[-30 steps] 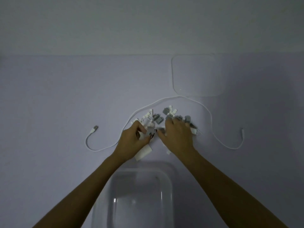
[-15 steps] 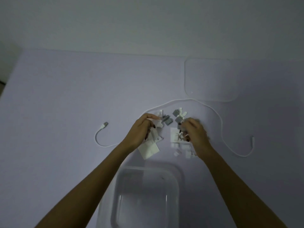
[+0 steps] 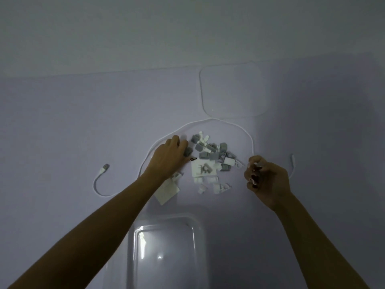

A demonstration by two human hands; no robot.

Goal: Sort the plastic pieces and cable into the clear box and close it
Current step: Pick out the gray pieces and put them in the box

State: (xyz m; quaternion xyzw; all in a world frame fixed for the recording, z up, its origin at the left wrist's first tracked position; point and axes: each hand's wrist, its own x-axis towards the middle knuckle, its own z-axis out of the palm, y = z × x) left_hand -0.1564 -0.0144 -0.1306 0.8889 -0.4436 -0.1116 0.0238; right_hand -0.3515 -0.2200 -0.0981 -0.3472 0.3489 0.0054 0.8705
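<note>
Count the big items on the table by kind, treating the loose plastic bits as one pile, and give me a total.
White cable: 1
Clear plastic box: 1
Clear flat lid: 1
Pile of grey and white plastic pieces: 1
Total: 4

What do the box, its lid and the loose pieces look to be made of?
Clear box: glossy transparent plastic, by the bright glints along its rim. Lid: the same clear plastic, probably; only its outline shows against the table. Pieces: matt grey and white moulded plastic, blocky with no shine. Cable: smooth white sheath, likely rubbery plastic.
</note>
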